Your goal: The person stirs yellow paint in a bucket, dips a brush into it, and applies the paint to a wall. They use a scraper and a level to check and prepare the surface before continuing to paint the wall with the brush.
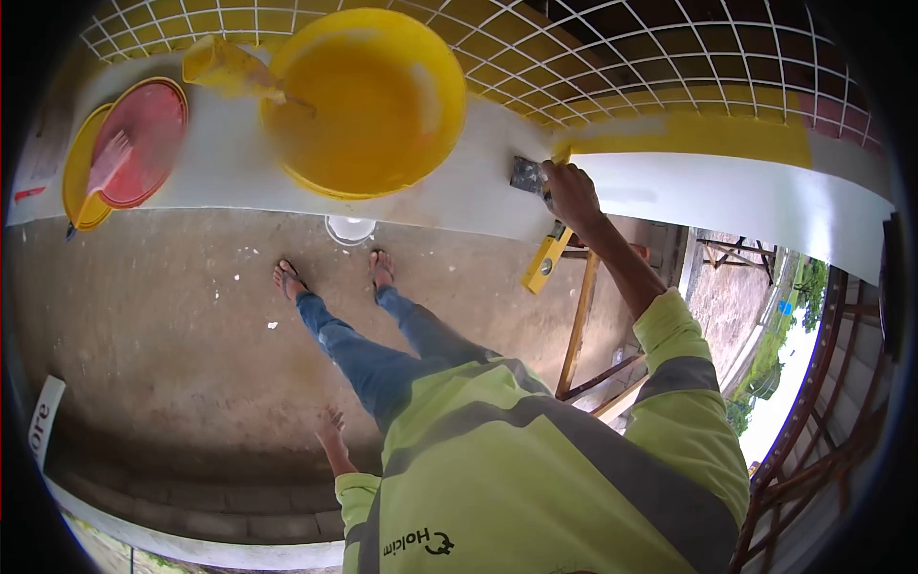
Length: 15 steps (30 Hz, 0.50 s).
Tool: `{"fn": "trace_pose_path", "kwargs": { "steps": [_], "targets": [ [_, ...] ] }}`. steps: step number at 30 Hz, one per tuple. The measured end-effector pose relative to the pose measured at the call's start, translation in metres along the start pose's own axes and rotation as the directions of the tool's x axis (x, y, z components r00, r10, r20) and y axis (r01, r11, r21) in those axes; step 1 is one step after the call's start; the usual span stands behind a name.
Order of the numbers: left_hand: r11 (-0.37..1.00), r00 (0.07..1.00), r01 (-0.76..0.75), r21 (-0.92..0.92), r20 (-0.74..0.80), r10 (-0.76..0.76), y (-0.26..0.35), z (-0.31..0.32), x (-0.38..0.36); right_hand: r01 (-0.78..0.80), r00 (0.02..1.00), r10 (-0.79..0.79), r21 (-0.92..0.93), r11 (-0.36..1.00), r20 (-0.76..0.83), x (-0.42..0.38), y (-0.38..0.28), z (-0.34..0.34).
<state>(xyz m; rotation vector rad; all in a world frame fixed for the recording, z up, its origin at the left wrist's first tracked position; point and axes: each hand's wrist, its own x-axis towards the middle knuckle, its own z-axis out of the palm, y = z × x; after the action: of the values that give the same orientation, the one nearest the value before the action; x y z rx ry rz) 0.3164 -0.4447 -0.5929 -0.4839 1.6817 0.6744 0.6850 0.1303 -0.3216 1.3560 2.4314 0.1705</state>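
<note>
My right hand [574,198] is closed on a putty knife, whose dark, paint-smeared blade [525,174] rests at the white ledge [488,172]. Just below that hand, a yellow spirit level [546,263] stands tilted by the ledge's edge. My left hand [332,428] hangs low at my side over the floor, holding nothing, its fingers a little apart. On the ledge to the left of the putty knife is a large yellow tub [363,115], its inside coated yellow. A yellow-smeared piece [225,69] I cannot identify lies against its rim.
Farther left, a red lid [158,143] overlaps a yellow one [76,187], with a paintbrush [107,165] across them. White wire mesh [622,57] runs behind the ledge. A white container [351,230] sits on the floor near my feet. Wooden trestle legs [578,325] stand right.
</note>
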Motion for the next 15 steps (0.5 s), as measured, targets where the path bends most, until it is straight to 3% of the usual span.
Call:
{"fn": "trace_pose_path", "kwargs": {
  "steps": [4,5,8,13,15],
  "targets": [
    [1.0,1.0,-0.018,-0.015,0.018,0.018,0.01,0.008,-0.005,0.091,0.98,-0.093,-0.017,0.996,-0.179,-0.002,0.013,0.0],
    [1.0,1.0,-0.018,-0.008,0.016,0.018,0.012,0.011,-0.006,0.076,0.991,-0.082,-0.059,0.995,-0.103,-0.004,0.019,0.004],
    [0.999,0.999,-0.031,0.022,0.019,0.03,0.01,0.011,-0.006,0.009,1.0,-0.01,0.054,0.999,0.017,-0.011,0.009,-0.015],
    [0.986,0.995,-0.097,0.134,0.027,0.095,0.025,-0.022,0.008,-0.237,0.938,0.324,0.458,0.857,-0.121,-0.066,-0.023,-0.088],
    [0.913,0.949,-0.311,0.265,0.145,0.281,0.072,0.001,-0.002,-0.225,0.874,0.43,0.596,0.771,-0.226,-0.099,-0.022,-0.094]
  ]
}}
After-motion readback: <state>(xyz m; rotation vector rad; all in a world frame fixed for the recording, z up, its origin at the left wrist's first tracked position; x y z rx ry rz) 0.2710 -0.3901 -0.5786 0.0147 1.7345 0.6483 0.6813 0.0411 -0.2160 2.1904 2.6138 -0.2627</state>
